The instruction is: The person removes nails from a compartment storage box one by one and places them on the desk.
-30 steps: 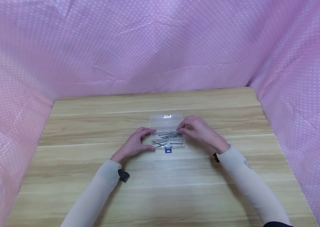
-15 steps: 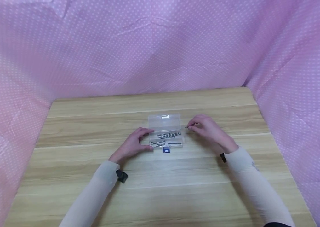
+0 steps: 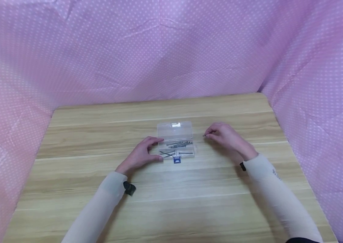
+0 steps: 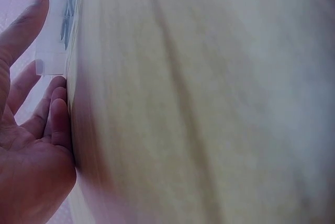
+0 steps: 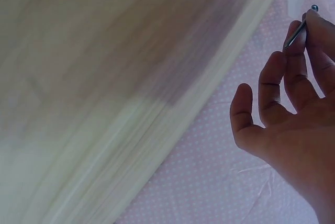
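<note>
A clear plastic box point(image 3: 186, 156) sits on the table with its lid point(image 3: 169, 131) laid back. Several long metal screws point(image 3: 180, 145) lie in its wide rear compartment. The front left compartment has crossed screws point(image 3: 167, 153), the front right one a single screw point(image 3: 185, 153). My left hand point(image 3: 140, 155) holds the box's left end between thumb and forefinger; its other fingers lie low beside it in the left wrist view. My right hand point(image 3: 228, 139), to the right of the box, pinches a screw point(image 5: 297, 34) between thumb and fingertips, its rounded head and pointed shank showing.
A blue tab point(image 3: 177, 160) sticks out at the box's front. Everything stands on a wood-grain table point(image 3: 171, 202), with pink dotted cloth point(image 3: 113, 50) hanging behind it and at both sides. Each wrist wears a small black device point(image 3: 130, 188).
My right hand has moved from the box's right rear edge out to the right, carrying the pinched screw. My left hand keeps its hold on the box's left end.
</note>
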### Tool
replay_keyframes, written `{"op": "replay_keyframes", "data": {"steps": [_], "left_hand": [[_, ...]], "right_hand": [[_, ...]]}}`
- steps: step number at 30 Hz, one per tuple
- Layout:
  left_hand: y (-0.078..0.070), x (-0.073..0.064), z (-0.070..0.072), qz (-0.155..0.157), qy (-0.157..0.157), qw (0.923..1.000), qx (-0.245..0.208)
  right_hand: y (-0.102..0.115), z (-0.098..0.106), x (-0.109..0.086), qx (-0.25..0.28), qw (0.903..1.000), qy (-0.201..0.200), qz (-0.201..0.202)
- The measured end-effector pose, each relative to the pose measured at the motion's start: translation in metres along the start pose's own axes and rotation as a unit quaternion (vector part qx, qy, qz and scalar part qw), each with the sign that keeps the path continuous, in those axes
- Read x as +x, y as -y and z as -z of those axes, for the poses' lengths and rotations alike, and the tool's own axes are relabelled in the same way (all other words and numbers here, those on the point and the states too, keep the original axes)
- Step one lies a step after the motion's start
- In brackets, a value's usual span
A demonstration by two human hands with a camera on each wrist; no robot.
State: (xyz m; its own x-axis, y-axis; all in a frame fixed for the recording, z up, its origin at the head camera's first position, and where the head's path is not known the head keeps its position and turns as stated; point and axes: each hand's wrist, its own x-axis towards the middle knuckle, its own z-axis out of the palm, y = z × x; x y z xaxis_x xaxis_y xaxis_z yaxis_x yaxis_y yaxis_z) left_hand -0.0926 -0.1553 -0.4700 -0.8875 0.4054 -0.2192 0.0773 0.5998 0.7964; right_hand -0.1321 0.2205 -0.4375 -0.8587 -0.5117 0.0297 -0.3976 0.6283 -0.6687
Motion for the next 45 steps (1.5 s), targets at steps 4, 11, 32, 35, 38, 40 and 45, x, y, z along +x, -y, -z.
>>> {"op": "replay_keyframes", "data": {"steps": [4,11,32,35,38,40,45], "left_hand": [[-0.001,0.000,0.001,0.003,0.000,1.0000,0.001],[-0.002,-0.001,0.004,0.007,0.003,1.0000,-0.002],[-0.002,-0.002,0.000,0.008,0.008,0.9999,0.001],[-0.003,-0.002,0.000,0.007,0.008,0.9999,-0.001],[-0.003,-0.002,0.001,0.005,0.008,1.0000,0.000],[-0.003,-0.001,0.001,0.005,0.007,1.0000,0.000],[-0.002,-0.001,0.002,0.004,0.006,1.0000,-0.001]], "right_hand": [[-0.007,0.001,0.004,-0.008,0.9997,0.013,-0.018],[-0.010,0.003,0.011,-0.036,0.9982,0.037,-0.030],[-0.018,-0.004,0.015,-0.081,0.9908,0.086,-0.067],[-0.018,-0.005,0.016,-0.083,0.9905,0.085,-0.069],[-0.019,-0.005,0.016,-0.085,0.9905,0.084,-0.069],[-0.019,-0.005,0.016,-0.086,0.9905,0.083,-0.068],[-0.019,-0.004,0.016,-0.082,0.9910,0.084,-0.064]]}}
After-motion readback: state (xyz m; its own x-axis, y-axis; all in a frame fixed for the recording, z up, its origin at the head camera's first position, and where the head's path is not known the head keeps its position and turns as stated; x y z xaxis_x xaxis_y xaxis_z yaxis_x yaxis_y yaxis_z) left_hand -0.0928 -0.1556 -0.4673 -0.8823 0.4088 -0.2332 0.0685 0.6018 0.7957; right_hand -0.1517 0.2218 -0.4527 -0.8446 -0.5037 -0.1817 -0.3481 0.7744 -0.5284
